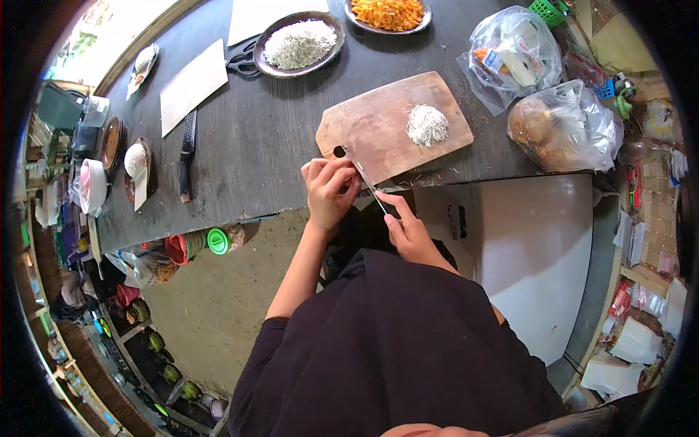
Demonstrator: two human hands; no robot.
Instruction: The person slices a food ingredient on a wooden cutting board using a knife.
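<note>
A wooden cutting board (375, 124) lies at the table's near edge, with a small heap of white shreds (427, 126) on its right half. My right hand (411, 231) is closed on a thin knife (369, 182), whose blade points up and left over the board's near edge. Beside the blade, at the board's near left corner, my left hand (329, 195) has its fingers curled in. Whatever those fingers may pinch is hidden. A few small scraps lie along the board's near edge.
Behind the board stand a plate of white shreds (300, 45) and a plate of orange pieces (389, 14). Plastic bags (564, 125) sit to the right. A black-handled grater or knife (187, 156) and a bowl of white powder (136, 160) lie left.
</note>
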